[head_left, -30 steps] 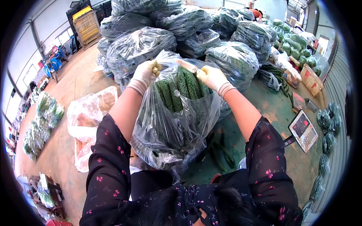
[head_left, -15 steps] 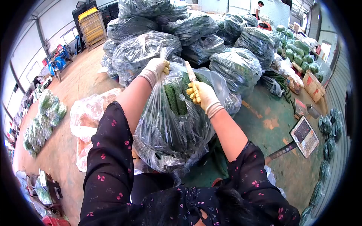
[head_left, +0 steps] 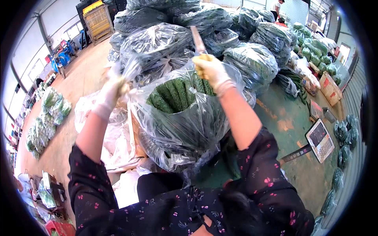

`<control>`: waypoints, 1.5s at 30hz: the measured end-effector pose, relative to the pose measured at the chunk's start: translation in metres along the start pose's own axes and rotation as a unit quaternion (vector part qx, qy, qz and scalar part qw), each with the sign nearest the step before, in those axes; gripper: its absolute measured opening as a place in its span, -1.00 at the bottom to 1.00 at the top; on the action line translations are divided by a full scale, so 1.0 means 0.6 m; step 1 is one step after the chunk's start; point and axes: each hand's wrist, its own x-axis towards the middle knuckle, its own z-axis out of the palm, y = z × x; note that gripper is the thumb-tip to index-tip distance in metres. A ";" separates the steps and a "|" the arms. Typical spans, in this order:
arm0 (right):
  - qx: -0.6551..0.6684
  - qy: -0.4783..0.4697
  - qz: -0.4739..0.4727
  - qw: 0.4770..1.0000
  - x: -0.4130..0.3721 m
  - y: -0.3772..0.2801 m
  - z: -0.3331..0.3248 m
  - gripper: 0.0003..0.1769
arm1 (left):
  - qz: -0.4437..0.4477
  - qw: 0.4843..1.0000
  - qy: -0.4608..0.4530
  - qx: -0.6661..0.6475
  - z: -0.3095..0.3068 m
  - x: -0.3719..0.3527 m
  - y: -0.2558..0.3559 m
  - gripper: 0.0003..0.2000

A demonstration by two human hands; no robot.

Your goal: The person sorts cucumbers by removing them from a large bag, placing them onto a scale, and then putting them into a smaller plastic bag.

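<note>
A large clear plastic bag stands in front of me, its top open on several dark green cucumbers packed side by side. My left hand, in a pale glove and blurred by motion, is closed on gathered plastic at the bag's left side. Above the right part of the opening, my right hand, also gloved, grips a knife whose blade points up and away from me.
Filled plastic bags are piled just beyond the open bag. At the right, a scale display stands on a post. Bagged greens lie at the left. A person stands far back.
My left hand has swung left and down with plastic in it, and the bag's top has opened wide over the cucumbers. The knife in my right hand has risen.
</note>
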 end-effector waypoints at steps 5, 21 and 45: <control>-0.477 0.064 -0.004 0.877 -0.150 0.046 -0.069 -0.63 | -0.127 0.986 0.096 -0.050 -0.149 -0.101 -0.143 -0.95; -0.336 0.031 -0.039 0.941 -0.182 0.052 -0.079 -0.55 | 0.036 0.873 -0.043 0.485 0.352 -0.119 -0.135 -0.28; -0.323 -0.225 0.229 0.890 -0.152 -0.006 -0.071 -0.67 | 0.194 0.938 0.033 0.284 0.364 -0.149 -0.159 -0.86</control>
